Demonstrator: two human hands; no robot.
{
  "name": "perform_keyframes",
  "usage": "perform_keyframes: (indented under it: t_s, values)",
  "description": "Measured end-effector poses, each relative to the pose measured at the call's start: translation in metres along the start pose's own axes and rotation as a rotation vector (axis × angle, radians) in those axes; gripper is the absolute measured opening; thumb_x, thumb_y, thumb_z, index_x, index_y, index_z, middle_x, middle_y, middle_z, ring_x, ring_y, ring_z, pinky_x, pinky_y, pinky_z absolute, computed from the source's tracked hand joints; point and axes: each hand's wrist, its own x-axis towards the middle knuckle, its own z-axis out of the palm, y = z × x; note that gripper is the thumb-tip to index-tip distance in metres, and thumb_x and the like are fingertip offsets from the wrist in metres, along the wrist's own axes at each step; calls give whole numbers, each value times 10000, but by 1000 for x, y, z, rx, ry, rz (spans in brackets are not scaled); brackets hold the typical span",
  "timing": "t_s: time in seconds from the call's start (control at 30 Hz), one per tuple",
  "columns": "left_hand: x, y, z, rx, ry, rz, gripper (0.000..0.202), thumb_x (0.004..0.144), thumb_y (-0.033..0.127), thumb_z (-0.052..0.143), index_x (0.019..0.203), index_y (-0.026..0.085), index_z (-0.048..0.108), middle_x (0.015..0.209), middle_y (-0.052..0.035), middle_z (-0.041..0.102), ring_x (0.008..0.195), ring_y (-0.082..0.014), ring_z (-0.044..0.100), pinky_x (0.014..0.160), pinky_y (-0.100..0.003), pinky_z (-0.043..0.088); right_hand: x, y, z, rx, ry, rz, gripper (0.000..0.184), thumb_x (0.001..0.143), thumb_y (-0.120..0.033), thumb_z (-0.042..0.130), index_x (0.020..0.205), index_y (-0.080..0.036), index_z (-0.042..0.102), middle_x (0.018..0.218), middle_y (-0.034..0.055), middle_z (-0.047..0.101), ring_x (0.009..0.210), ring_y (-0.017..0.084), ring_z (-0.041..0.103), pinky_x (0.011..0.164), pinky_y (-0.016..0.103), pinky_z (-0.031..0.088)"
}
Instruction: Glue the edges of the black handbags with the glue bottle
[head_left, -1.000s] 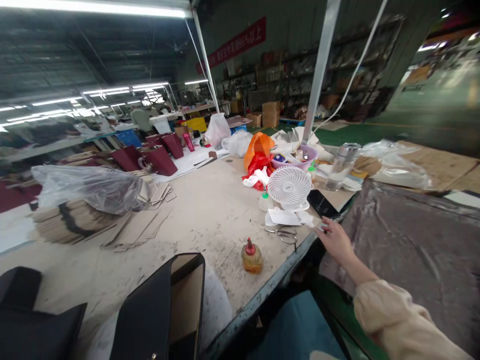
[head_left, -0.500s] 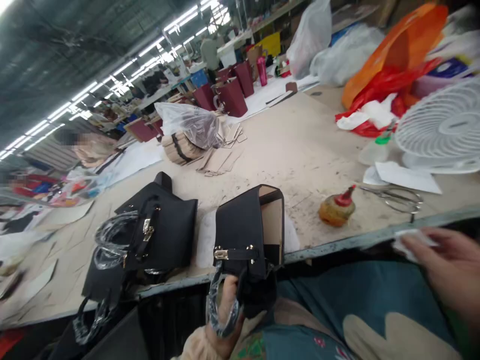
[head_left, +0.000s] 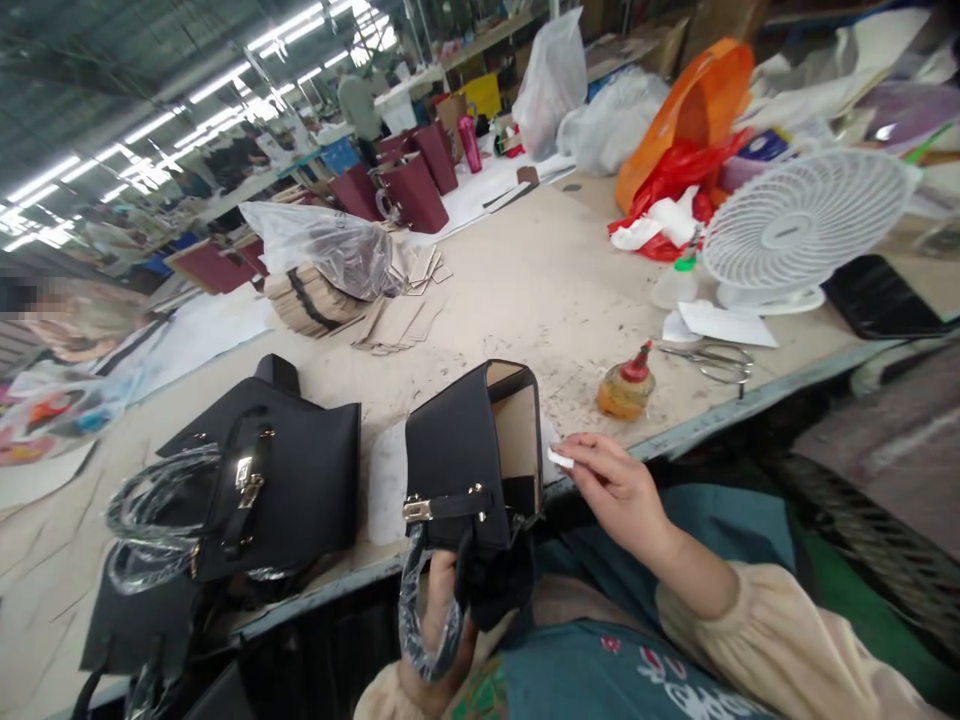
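A small black handbag (head_left: 450, 435) lies tilted at the table's front edge, its tan-lined side facing right. My left hand (head_left: 441, 600) reaches through the plastic-wrapped handle (head_left: 411, 610) and holds the bag from below, with most of its fingers hidden. Close to the bag's right side, my right hand (head_left: 619, 490) pinches a small white wad (head_left: 560, 458), perhaps cloth or tissue. Gold-coloured hardware (head_left: 418, 510) sits on the bag's strap. To the left rests another black handbag (head_left: 300, 480) with wrapped handles.
A glue bottle with a red nozzle (head_left: 628, 385) and scissors (head_left: 720, 362) lie to the right, before a white fan (head_left: 806, 225). A phone (head_left: 885, 297) is at the far right. Bundled card pieces (head_left: 315, 300) lie farther back. A person (head_left: 90, 310) sits at left.
My right hand has come leftward with the white wad, from the table's right edge to beside the handbag. My left hand keeps its hold. The view has turned slightly right.
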Motion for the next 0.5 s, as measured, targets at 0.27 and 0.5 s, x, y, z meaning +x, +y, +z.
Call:
perform_keyframes:
  t_s: [0.27, 0.5]
  values:
    - [6, 14, -6, 47, -13, 12, 375, 889, 302, 527, 1236, 168, 482, 1135, -130, 569, 1050, -247, 537, 929, -427, 469, -2, -7, 3, -92, -94, -102, 362, 916, -83, 470, 1164, -268, 659, 1043, 54, 588, 937, 140, 600, 782, 253, 529]
    - [2, 19, -2, 39, 25, 15, 448, 861, 291, 496, 1280, 134, 468, 1290, -166, 509, 1169, -289, 487, 1003, -454, 419, -19, -13, 0, -133, -152, -147, 444, 909, -44, 470, 1255, -289, 603, 1107, 63, 596, 1011, 150, 604, 856, 262, 556]
